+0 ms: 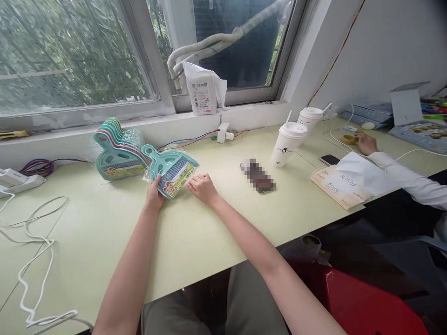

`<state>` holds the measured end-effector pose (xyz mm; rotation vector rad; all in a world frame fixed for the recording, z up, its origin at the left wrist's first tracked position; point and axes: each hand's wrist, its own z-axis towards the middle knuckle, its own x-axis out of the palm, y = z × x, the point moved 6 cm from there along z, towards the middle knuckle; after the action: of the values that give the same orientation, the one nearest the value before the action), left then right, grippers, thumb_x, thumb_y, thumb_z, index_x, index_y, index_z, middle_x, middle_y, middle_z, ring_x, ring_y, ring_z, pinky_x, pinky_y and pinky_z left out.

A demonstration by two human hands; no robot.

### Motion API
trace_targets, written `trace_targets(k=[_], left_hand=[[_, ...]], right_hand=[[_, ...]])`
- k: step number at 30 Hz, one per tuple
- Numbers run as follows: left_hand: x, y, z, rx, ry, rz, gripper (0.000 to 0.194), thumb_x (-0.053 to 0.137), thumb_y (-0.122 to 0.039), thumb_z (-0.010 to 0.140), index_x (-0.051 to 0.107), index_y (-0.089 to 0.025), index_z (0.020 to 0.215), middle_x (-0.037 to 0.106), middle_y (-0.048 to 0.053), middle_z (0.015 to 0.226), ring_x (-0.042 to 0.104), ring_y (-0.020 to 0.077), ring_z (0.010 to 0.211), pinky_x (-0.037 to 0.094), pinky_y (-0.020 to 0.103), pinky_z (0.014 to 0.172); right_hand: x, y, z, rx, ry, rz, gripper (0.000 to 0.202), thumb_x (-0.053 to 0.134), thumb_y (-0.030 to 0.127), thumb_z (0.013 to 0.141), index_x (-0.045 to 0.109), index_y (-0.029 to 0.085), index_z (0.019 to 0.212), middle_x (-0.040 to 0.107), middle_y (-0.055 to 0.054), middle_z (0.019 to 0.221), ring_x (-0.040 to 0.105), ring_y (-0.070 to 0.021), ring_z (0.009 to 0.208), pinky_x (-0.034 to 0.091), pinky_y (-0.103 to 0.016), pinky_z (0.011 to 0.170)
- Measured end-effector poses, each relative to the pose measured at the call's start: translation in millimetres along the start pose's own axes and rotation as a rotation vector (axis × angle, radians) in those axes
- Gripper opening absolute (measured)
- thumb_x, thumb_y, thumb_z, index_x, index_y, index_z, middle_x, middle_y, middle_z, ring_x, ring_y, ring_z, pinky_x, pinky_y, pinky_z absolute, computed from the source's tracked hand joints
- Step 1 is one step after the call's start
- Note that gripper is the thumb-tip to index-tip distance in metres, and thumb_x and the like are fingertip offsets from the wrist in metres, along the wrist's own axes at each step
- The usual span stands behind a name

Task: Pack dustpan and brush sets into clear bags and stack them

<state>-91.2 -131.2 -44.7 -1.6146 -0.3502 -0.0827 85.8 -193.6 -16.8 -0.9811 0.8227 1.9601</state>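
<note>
A teal dustpan set [172, 170] in clear wrap, with a grey-bristled brush and a yellow label, is tilted above the table. My left hand [155, 193] grips its lower left edge, fingers mostly behind it. At its right edge is my right hand [203, 188], fingers curled and pressed together by the label's corner; whether they pinch the wrap is too small to tell. Just left of the set stands a stack of similar dustpans [120, 156] in green, pink and teal, wrapped in plastic.
Two white cups [289, 144] with straws stand right of a blurred-out item [258, 176]. Farther right are a phone [329, 160], a Face packet [337, 186] and another person's hand [366, 143]. White cables [52, 242] lie left; a small box [202, 95] is on the sill.
</note>
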Motion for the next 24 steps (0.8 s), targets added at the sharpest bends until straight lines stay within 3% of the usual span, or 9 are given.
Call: trace_targets(k=[4,6,8,11,13,15,18,24], left_hand=[[-1.4,2,11,-0.010,-0.038,-0.007,0.027,0.053,-0.030,0.089,0.063,-0.020,0.112,0.070,0.010,0.112,0.064,0.0254,0.111,0.058,0.042,0.090],[-1.2,4,17,-0.026,-0.037,-0.006,0.027,0.056,-0.030,0.088,0.062,-0.019,0.112,0.070,0.010,0.112,0.064,0.0256,0.111,0.058,0.041,0.089],[-1.2,6,21,-0.029,-0.035,0.013,0.027,0.057,-0.029,0.087,0.061,-0.020,0.112,0.070,0.010,0.112,0.065,0.0255,0.110,0.059,0.040,0.089],[-1.1,8,24,-0.016,-0.035,0.055,0.026,0.059,-0.029,0.086,0.061,-0.021,0.110,0.070,0.010,0.111,0.065,0.0244,0.109,0.058,0.039,0.091],[-0.7,9,24,-0.013,-0.035,0.057,0.026,0.060,-0.028,0.085,0.062,-0.021,0.110,0.070,0.010,0.109,0.066,0.0240,0.107,0.057,0.039,0.092],[-0.4,10,25,-0.015,-0.034,0.051,0.027,0.062,-0.027,0.084,0.062,-0.021,0.110,0.070,0.009,0.108,0.067,0.0241,0.106,0.057,0.039,0.092],[-0.3,11,26,-0.017,-0.032,0.041,0.026,0.062,-0.027,0.084,0.062,-0.020,0.109,0.070,0.009,0.107,0.067,0.0239,0.103,0.057,0.039,0.092],[-1.0,15,27,-0.032,-0.033,-0.012,0.027,0.061,-0.024,0.083,0.061,-0.019,0.109,0.069,0.009,0.110,0.067,0.0218,0.103,0.057,0.036,0.091]], right_hand=[[-11,0,3,0.052,-0.128,-0.018,0.030,0.034,0.031,0.101,0.061,0.022,0.112,0.064,-0.010,0.116,0.053,-0.0214,0.106,0.031,-0.036,0.091],[-24,-12,5,0.129,-0.182,-0.039,0.028,0.038,0.027,0.100,0.057,0.023,0.119,0.061,-0.011,0.124,0.051,-0.0230,0.113,0.030,-0.040,0.098],[-45,-45,0,0.307,-0.233,-0.094,0.032,0.044,0.026,0.096,0.052,0.021,0.127,0.056,-0.014,0.131,0.046,-0.0268,0.123,0.026,-0.046,0.105],[-90,-125,-39,0.847,-0.333,-0.216,0.051,0.051,0.038,0.092,0.041,0.014,0.136,0.050,-0.022,0.137,0.037,-0.0351,0.131,0.019,-0.060,0.107],[-110,-170,-72,1.113,-0.289,-0.238,0.068,0.053,0.049,0.089,0.033,0.010,0.141,0.051,-0.027,0.133,0.040,-0.0385,0.129,0.016,-0.066,0.105],[-114,-198,-96,1.248,-0.159,-0.188,0.084,0.058,0.059,0.082,0.031,0.008,0.143,0.057,-0.029,0.124,0.045,-0.0404,0.125,0.013,-0.068,0.106],[-104,-206,-102,1.195,-0.043,-0.146,0.089,0.065,0.062,0.075,0.033,0.013,0.143,0.060,-0.024,0.121,0.047,-0.0395,0.124,0.007,-0.069,0.107],[-89,-194,-89,1.108,-0.096,-0.209,0.078,0.074,0.043,0.071,0.038,0.017,0.136,0.061,-0.020,0.122,0.046,-0.0353,0.124,0.003,-0.069,0.107]])
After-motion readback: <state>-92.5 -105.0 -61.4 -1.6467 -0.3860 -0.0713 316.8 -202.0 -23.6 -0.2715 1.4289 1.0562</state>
